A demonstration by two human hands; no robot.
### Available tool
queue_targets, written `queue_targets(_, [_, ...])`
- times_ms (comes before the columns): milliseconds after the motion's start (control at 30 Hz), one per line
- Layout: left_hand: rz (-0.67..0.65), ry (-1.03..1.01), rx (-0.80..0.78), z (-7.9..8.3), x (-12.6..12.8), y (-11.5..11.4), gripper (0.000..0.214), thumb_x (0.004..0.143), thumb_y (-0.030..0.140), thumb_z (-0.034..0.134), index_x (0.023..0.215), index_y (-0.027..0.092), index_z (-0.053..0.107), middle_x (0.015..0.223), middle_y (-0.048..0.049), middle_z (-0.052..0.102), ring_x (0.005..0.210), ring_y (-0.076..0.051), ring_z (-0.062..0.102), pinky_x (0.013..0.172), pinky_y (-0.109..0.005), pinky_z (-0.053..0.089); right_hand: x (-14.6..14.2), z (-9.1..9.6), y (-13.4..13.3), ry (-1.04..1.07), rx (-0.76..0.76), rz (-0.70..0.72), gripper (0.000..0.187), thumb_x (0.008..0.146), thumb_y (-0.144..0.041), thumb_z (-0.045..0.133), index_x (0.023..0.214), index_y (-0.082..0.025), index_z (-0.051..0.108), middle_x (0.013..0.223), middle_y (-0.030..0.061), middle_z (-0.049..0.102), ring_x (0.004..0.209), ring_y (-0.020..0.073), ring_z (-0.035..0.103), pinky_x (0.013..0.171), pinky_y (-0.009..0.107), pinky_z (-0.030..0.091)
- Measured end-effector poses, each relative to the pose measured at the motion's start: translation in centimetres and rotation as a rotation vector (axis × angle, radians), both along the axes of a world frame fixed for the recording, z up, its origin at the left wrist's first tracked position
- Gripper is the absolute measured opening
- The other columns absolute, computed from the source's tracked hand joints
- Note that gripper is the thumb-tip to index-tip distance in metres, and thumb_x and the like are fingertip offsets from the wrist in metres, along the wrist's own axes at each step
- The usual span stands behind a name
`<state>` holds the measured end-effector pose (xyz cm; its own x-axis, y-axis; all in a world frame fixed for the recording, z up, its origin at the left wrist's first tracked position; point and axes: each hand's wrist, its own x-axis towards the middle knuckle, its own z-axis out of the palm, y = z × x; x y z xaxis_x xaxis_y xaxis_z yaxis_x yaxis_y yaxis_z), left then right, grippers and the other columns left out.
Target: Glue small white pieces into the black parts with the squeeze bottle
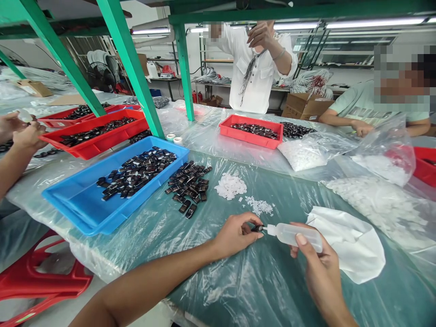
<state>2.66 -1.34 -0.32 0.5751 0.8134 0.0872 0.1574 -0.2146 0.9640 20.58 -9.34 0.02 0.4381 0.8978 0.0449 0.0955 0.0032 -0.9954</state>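
Observation:
My right hand is wrapped round a small clear squeeze bottle, held sideways with its nozzle pointing left. The nozzle tip touches a small black part pinched in the fingers of my left hand. Both hands hover just above the plastic-covered green table. A loose pile of black parts lies beyond my left hand, with two small heaps of white pieces to its right.
A blue tray with black parts sits at the left, red trays behind it. A white cloth lies right of my hands. Bags of white pieces fill the right. Other people work at left, right and behind. Green frame posts rise ahead.

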Motion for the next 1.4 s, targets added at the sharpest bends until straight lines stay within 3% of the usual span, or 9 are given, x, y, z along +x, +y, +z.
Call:
queue_targets(200, [-0.008,0.046,0.05,0.2,-0.08,-0.06,0.02,0.079,0.03,0.061,0.095,0.018,0.062,0.094,-0.0044,0.065,0.064,-0.011,0.058,0.06,-0.02,0.046,-0.31,0.45,-0.02,-0.112,-0.032,-0.019,0.035,0.076,-0.046,0.063,0.1,-0.022,0.061,0.062,-0.0021,0.054,0.058,0.014,0.047,0.056,0.026,0.038])
queue_targets(400, [-0.006,0.095,0.068,0.21,-0.13,-0.09,0.02,0.078,0.032,0.062,0.093,0.019,0.062,0.09,-0.0033,0.067,0.061,-0.011,0.058,0.057,-0.02,0.044,-0.57,0.65,-0.13,-0.187,-0.015,-0.027,0.036,0.071,-0.048,0.067,0.095,-0.022,0.062,0.088,0.0035,0.064,0.076,0.0192,0.057,0.065,0.026,0.045])
queue_targets(1167, [-0.026,0.125,0.126,0.15,-0.24,0.01,0.02,0.079,0.033,0.062,0.094,0.019,0.061,0.088,-0.002,0.066,0.062,-0.011,0.057,0.057,-0.02,0.043,-0.29,0.78,-0.38,-0.242,-0.002,-0.007,0.033,0.071,-0.047,0.067,0.094,-0.023,0.063,0.088,0.0031,0.064,0.077,0.0185,0.059,0.065,0.024,0.048])
queue_targets(1400, [-0.016,0.163,0.185,0.08,-0.19,0.01,0.019,0.078,0.034,0.063,0.092,0.021,0.061,0.086,-0.0001,0.065,0.062,-0.01,0.054,0.058,-0.019,0.042,-0.07,0.21,-0.44,-0.345,0.101,-0.035,0.028,0.073,-0.04,0.067,0.096,-0.024,0.063,0.091,0.0024,0.064,0.078,0.0172,0.06,0.065,0.023,0.048])
